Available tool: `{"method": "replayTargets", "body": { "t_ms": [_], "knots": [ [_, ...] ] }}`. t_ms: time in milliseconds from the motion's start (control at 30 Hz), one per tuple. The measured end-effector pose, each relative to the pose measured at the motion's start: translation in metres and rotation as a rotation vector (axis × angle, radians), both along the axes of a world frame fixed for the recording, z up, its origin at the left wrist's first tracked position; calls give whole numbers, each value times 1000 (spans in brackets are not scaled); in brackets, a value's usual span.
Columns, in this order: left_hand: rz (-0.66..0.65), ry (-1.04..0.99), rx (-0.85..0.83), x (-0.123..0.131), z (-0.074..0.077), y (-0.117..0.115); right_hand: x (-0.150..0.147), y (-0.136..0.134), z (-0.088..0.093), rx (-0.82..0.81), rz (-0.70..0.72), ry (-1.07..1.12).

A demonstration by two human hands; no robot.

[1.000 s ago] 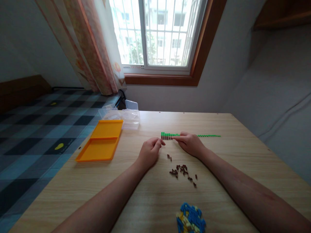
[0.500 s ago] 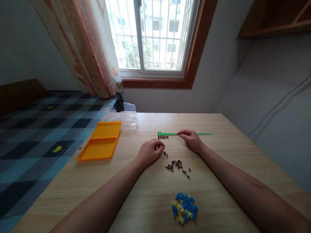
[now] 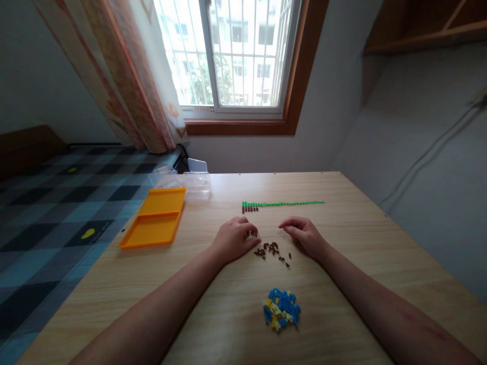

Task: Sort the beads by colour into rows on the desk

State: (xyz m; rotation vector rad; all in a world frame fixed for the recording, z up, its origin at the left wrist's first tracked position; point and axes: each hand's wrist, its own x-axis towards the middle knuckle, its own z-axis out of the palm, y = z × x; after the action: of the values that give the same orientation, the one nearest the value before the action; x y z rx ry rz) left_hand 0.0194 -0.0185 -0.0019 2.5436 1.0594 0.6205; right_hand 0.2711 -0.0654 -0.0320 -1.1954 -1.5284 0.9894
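Beneath a barred window, a wooden table [image 3: 361, 243] is seen. Scattered brown bricks [image 3: 272, 249] are flanked by both hands. The left hand [image 3: 235, 239] is curled over a few of them, though a grasp cannot be told. The right hand [image 3: 304, 236] is rested loosely curled, released. A green brick row [image 3: 289, 203] is laid beyond, and a blue-yellow pile [image 3: 280, 309] nearer.

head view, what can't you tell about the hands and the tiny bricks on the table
Head view, left hand: curled fingers hide whether it has a grip on anything.
Head view, right hand: fingertips too small to show whether they pinch anything.
Head view, loose brown bricks, green row, blue and yellow pile: single pieces too small to count.
Head view, clear boxes: contents too faint to tell.
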Motion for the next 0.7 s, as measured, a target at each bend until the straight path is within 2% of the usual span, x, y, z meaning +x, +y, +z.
{"method": "replayTargets", "body": {
  "t_ms": [267, 433, 600, 700],
  "knots": [
    [35, 69, 17, 2, 0, 1, 0, -11, 14, 145, 151, -162],
    [42, 73, -4, 2, 1, 1, 2, -13, 19, 237, 154, -257],
    [50, 80, 4, 1, 0, 2, 0, -11, 19, 267, 209, -214],
    [51, 80, 10, 1, -1, 2, -1, -10, 17, 299, 185, -178]
  ]
}}
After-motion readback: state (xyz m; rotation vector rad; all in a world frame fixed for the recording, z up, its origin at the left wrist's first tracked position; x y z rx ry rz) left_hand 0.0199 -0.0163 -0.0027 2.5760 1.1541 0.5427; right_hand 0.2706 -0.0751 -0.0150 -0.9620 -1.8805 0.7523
